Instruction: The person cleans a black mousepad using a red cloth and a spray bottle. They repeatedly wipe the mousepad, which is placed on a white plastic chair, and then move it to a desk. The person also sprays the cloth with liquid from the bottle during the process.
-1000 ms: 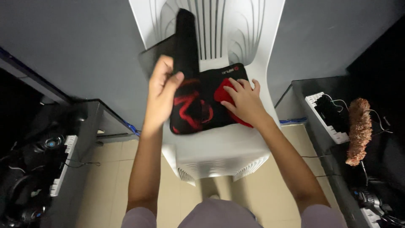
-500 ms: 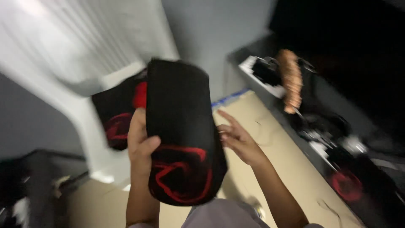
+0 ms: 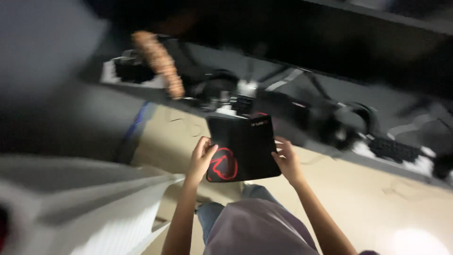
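A black mouse pad (image 3: pixel 243 146) with a red swirl mark in its lower left corner is held flat in front of me. My left hand (image 3: pixel 202 158) grips its left edge, thumb on top by the red mark. My right hand (image 3: pixel 286 159) holds the right edge with fingers spread along it. The pad hovers above the tan floor, close to the dark desk ahead.
A dark desk (image 3: pixel 292 89) runs across the view, carrying a brown feather duster (image 3: pixel 158 61), headphones (image 3: pixel 351 122), tangled cables and a keyboard (image 3: pixel 396 148). A white plastic chair (image 3: pixel 80 203) is at my lower left. Tan floor (image 3: pixel 377 198) lies below.
I turned from the white chair toward the desk. The pad left the chair; it was in my left hand alone half a second ago and both hands hold it now.
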